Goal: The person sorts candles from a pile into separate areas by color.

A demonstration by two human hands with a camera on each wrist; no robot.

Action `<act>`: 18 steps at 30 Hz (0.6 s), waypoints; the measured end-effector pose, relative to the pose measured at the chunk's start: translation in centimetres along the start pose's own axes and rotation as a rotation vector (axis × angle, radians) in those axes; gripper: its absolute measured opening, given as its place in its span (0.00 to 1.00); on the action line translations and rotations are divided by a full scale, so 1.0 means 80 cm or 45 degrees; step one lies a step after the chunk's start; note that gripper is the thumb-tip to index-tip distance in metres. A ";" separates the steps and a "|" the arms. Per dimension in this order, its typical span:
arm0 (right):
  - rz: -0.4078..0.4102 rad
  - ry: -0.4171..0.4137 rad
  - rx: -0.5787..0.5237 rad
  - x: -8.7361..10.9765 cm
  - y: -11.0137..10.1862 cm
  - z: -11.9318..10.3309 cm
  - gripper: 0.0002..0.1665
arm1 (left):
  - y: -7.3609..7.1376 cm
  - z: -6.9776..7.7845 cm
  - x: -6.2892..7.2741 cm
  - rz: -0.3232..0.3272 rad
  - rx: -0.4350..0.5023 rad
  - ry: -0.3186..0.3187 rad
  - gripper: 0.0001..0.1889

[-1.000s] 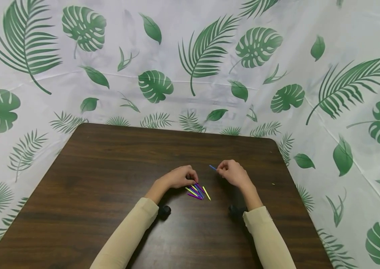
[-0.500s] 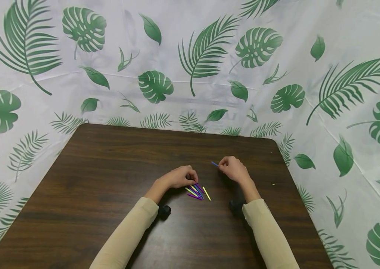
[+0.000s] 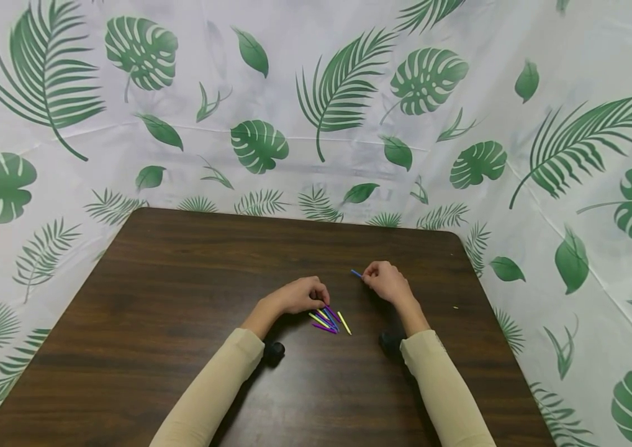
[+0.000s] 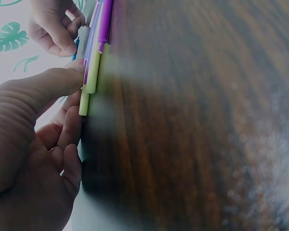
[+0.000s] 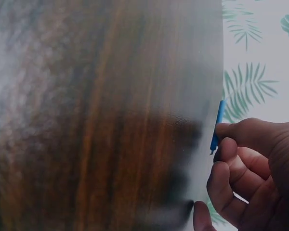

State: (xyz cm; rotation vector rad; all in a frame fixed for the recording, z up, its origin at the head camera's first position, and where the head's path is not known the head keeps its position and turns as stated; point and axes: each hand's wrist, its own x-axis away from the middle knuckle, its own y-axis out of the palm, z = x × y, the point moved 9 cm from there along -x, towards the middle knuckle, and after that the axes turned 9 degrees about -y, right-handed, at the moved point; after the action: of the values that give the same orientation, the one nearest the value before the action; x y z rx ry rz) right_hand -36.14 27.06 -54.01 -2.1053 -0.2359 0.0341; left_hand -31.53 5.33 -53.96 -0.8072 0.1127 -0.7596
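Observation:
In the head view my right hand (image 3: 387, 280) is over the table, right of and beyond the small pile. Its thumb and forefinger pinch a blue birthday candle (image 5: 219, 118); a short wick shows at the candle's lower end in the right wrist view. My left hand (image 3: 300, 294) rests at the far left side of a pile of thin candles (image 3: 323, 320), in yellow, purple and blue. Its fingers are bent, with the thumb tip right at the candles in the left wrist view; whether it grips one I cannot tell. A yellow candle (image 3: 344, 323) lies just right of the pile.
The brown wood-grain table (image 3: 182, 279) carries the candles. A tiny pale bit (image 3: 455, 307) lies near its right side. Behind and beside the table hangs a white cloth (image 3: 349, 174) printed with green leaves. Dark wrist cameras (image 3: 274, 353) sit under both forearms.
My right hand has moved slightly away from me with the blue candle, then held nearly still. The left hand and the pile stay in place.

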 end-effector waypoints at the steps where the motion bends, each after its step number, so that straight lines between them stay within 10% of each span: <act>1: 0.003 0.003 0.001 0.000 0.000 0.000 0.10 | 0.000 0.000 0.000 0.001 -0.001 0.001 0.04; 18: 0.019 -0.017 -0.082 0.001 0.010 0.003 0.09 | 0.003 -0.009 -0.005 -0.018 0.017 -0.012 0.05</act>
State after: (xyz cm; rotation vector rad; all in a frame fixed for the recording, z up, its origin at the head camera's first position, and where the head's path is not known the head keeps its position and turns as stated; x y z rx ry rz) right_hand -35.96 26.89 -54.79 -2.1716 -0.2316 0.0499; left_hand -31.93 5.30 -54.71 -0.7997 0.0937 -0.7690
